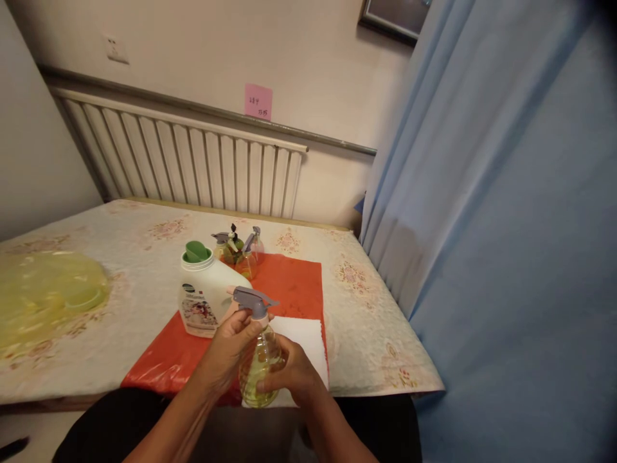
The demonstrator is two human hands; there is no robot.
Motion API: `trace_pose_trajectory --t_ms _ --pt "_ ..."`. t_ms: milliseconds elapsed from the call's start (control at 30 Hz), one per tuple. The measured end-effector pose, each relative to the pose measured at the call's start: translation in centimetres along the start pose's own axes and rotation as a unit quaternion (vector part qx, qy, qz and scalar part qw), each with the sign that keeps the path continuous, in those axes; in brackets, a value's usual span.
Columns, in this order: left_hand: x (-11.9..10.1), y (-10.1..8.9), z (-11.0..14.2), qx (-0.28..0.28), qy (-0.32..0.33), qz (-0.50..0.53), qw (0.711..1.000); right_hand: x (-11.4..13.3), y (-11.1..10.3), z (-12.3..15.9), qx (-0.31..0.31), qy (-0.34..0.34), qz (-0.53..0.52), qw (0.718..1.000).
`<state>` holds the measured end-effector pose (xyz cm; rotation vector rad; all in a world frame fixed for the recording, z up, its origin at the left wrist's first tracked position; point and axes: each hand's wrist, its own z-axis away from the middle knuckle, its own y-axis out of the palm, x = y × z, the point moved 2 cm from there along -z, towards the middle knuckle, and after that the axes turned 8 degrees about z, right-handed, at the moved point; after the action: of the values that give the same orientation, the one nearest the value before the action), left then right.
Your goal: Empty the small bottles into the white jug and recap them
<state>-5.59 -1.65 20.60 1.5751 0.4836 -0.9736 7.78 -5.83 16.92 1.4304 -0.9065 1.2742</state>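
Note:
A clear spray bottle [259, 368] of yellowish liquid with a grey trigger head is held over the table's near edge. My left hand [226, 350] is wrapped round its neck just under the trigger head. My right hand [292, 376] grips the round body from the right side. Under the bottle lies a white cloth [303, 341] on a red mat [289, 283]. A white jug [205, 296] with a label and an open green spout stands just beyond my left hand.
Three small spray bottles [238, 251] cluster at the mat's far end. A yellow plastic bag [43, 296] lies at the left of the floral tablecloth [366, 302]. A white radiator [193, 161] lines the wall; a blue curtain [506, 225] hangs at the right.

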Motion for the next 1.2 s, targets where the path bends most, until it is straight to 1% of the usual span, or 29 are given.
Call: trace_pose_trajectory --t_ms 67,233,300,400,500,667,767,900,1000,1133,1200 --pt "0.0 0.1 0.0 -0.002 -0.001 -0.001 1.000 -0.1 0.0 0.0 0.000 0.006 -0.005 1.000" --pt "-0.4 0.3 0.0 0.028 -0.023 0.003 0.999 -0.2 -0.1 0.0 0.003 0.010 -0.031 0.999" --pt "-0.5 0.3 0.0 0.020 -0.022 0.002 1.000 -0.2 -0.1 -0.1 0.003 0.007 -0.034 0.999" --pt "-0.5 0.5 0.0 0.004 -0.002 -0.002 1.000 -0.2 -0.3 -0.1 -0.007 0.008 -0.020 1.000" --pt "-0.2 0.7 0.1 0.002 0.015 -0.009 1.000 -0.2 -0.5 0.0 -0.021 0.010 0.015 1.000" --pt "-0.1 0.4 -0.3 0.006 0.039 -0.020 0.999 -0.1 -0.6 0.0 -0.021 0.004 0.041 0.999" --pt "-0.2 0.0 -0.6 0.009 0.012 -0.005 1.000 -0.3 -0.6 0.1 -0.023 0.013 0.040 0.999" --pt "-0.2 -0.4 -0.4 0.007 -0.029 0.023 0.999 -0.6 -0.4 0.1 -0.006 0.015 0.006 1.000" --pt "-0.1 -0.2 -0.1 0.002 -0.025 0.034 0.999 -0.5 -0.3 0.0 -0.001 0.013 0.000 1.000" --pt "-0.1 -0.2 -0.1 -0.010 -0.009 0.017 1.000 -0.3 -0.3 0.1 -0.012 0.013 0.024 1.000" --pt "-0.2 -0.3 -0.1 -0.008 -0.015 0.021 1.000 -0.4 -0.3 0.2 -0.010 0.013 0.020 1.000"
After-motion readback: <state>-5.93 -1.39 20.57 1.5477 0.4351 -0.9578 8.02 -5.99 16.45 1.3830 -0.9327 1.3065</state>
